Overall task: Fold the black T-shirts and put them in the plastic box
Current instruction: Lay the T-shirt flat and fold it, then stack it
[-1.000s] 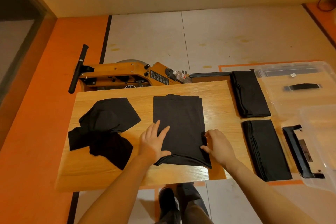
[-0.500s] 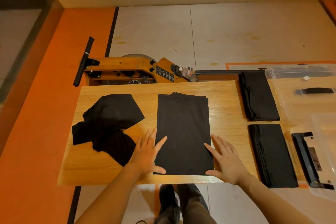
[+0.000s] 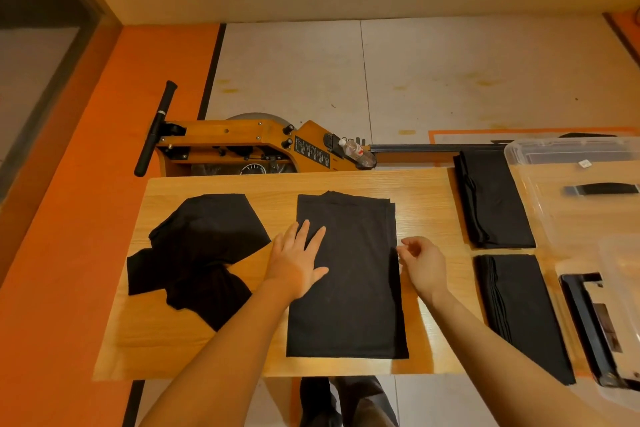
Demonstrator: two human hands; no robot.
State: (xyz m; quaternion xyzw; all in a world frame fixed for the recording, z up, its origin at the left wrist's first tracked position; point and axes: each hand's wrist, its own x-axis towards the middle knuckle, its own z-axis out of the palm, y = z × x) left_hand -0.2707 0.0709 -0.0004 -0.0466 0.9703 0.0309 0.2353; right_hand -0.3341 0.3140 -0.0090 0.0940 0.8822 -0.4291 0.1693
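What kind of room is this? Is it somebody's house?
Probably a gym or workout room, not a laundry. A wooden rowing machine with a water bottle stands behind the table, and the floor has orange borders like sports flooring.

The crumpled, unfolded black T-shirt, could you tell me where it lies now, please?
In the head view, the crumpled black T-shirt lies on the wooden table's left part, beside the left hand.

Left hand (image 3: 298, 262) flat, fingers straight and spread, palm down. Right hand (image 3: 424, 265) fingers curled, thumb and forefinger pinched together.
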